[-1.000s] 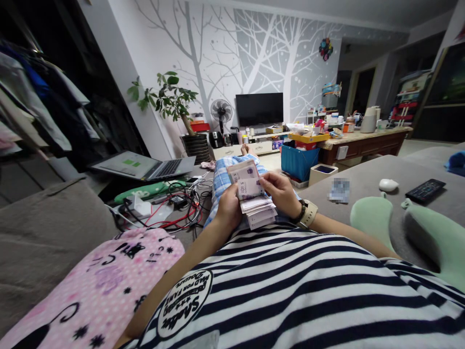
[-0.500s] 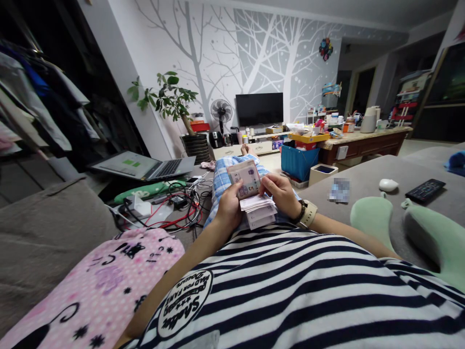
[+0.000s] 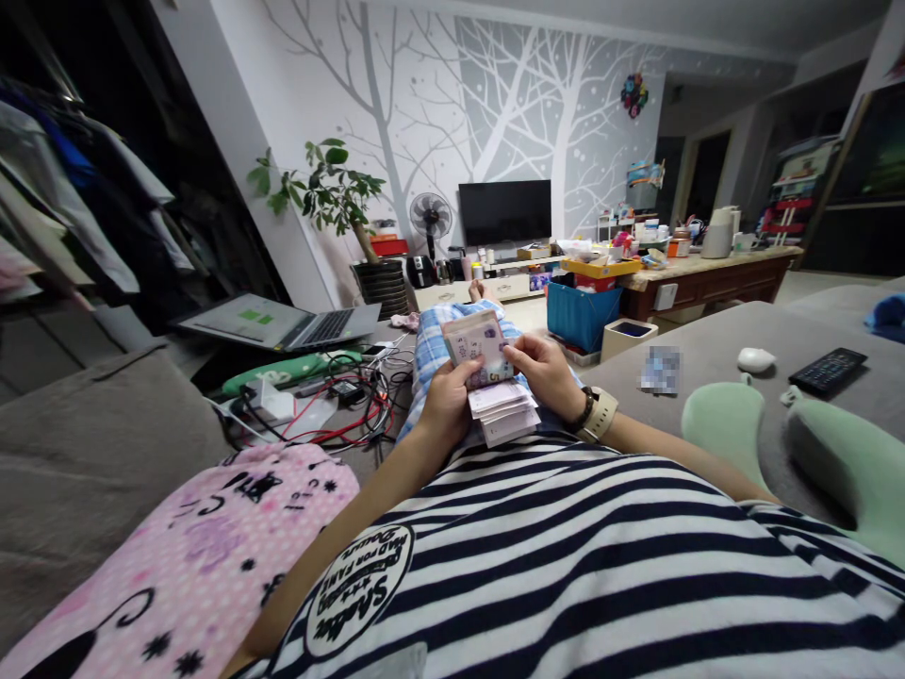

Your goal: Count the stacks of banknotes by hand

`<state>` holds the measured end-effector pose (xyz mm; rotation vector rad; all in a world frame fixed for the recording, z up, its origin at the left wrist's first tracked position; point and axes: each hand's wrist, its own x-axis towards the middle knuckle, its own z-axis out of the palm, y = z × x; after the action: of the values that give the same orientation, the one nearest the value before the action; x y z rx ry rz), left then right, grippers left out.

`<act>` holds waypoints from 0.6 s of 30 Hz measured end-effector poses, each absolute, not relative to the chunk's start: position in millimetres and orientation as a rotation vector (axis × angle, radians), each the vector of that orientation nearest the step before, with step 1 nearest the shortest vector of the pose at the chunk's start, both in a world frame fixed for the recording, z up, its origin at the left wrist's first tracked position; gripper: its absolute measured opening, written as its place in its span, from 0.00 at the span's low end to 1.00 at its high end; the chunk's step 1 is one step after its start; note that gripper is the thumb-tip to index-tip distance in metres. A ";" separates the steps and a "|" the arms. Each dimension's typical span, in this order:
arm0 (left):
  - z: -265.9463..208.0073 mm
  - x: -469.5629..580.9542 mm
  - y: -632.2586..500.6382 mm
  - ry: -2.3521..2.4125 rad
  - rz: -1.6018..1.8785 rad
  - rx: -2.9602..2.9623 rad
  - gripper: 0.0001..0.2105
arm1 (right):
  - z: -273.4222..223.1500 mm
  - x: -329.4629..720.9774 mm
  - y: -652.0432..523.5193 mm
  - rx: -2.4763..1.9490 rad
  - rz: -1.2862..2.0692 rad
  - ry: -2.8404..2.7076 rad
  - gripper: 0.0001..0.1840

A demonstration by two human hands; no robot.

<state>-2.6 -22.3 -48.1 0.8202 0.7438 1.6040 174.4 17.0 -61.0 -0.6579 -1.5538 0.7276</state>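
A stack of banknotes (image 3: 475, 341) stands tilted over my lap, its upper notes purplish with a "5" printed on them. My left hand (image 3: 447, 398) is closed around the stack's lower left side, thumb across its face. Several notes folded downward (image 3: 503, 413) fan out below that thumb toward my striped shirt. At the stack's right edge, my right hand (image 3: 543, 370) is closed in a pinch, thumb and forefinger on a banknote's edge. A watch with a pale strap (image 3: 600, 415) and a dark bracelet circle the right wrist.
To the left lie an open laptop (image 3: 283, 322), tangled cables (image 3: 368, 401) and a pink patterned cloth (image 3: 283, 500). On the sofa at right are a white mouse (image 3: 756, 359), a black remote (image 3: 827, 372), a green neck pillow (image 3: 728, 424) and a blurred-out item (image 3: 661, 370).
My right hand has shifted slightly up along the stack's right edge. The left thumb lies further across the notes, and the folded-down notes sit closer together.
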 end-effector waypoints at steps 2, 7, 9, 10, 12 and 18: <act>-48.2 -3.1 -21.6 0.718 1.596 0.817 0.18 | -61.2 174.5 17.4 -0.652 0.723 -1.551 0.43; -49.1 -2.6 -17.5 0.644 1.577 0.786 0.19 | -59.2 174.6 15.6 -0.658 0.725 -1.546 0.43; -48.0 -0.6 -16.6 0.614 1.561 0.748 0.20 | -58.4 174.8 14.9 -0.648 0.722 -1.548 0.43; -47.2 0.5 -16.4 0.602 1.556 0.726 0.20 | -58.2 174.8 14.6 -0.639 0.721 -1.549 0.43; -45.3 2.6 -16.3 0.592 1.557 0.686 0.22 | -58.1 174.8 14.2 -0.619 0.718 -1.551 0.44; -41.6 5.3 -16.2 0.603 1.589 0.631 0.21 | -56.9 175.5 10.5 -0.571 0.693 -1.572 0.44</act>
<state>5.3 -16.2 -41.6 0.6310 0.6034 1.5885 175.5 10.5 -56.9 -0.5715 -1.5723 0.6933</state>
